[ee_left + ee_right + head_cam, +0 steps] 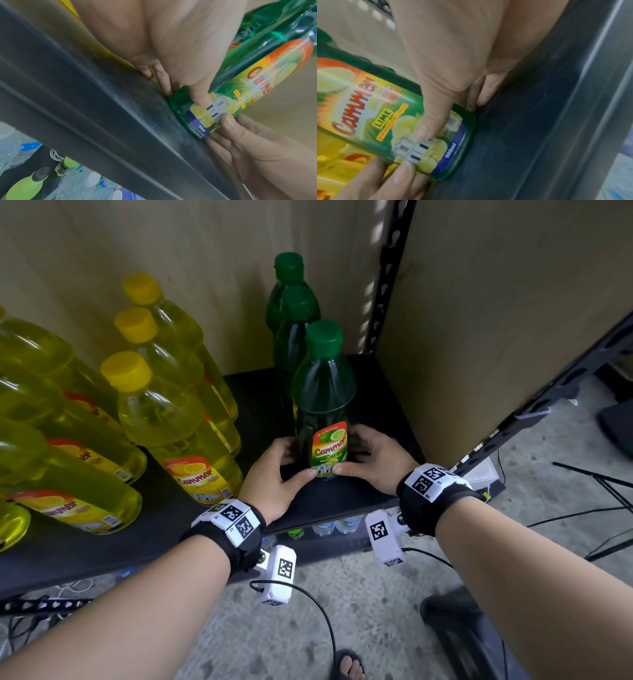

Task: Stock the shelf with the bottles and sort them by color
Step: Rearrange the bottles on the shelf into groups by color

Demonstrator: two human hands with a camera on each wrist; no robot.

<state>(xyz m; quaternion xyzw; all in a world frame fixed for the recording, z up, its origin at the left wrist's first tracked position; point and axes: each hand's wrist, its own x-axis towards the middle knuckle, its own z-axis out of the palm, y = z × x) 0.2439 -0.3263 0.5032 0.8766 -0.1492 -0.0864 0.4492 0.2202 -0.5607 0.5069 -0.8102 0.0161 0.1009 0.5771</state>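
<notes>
A green lime bottle [323, 398] [248, 83] [388, 121] stands upright on the black shelf [346, 498], in front of two more green bottles [291, 313]. My left hand [279, 474] [180, 54] grips its base from the left, thumb on the label's lower edge. My right hand [371, 458] [453, 60] grips the base from the right, thumb on the label too. Several yellow bottles [164, 412] stand in rows on the shelf's left side.
A cardboard panel [479, 302] walls the shelf on the right, beside a black perforated upright [387, 275]. Water bottles [337, 525] [24, 180] sit on the lower shelf. Cables and a black stand [596, 484] lie on the concrete floor.
</notes>
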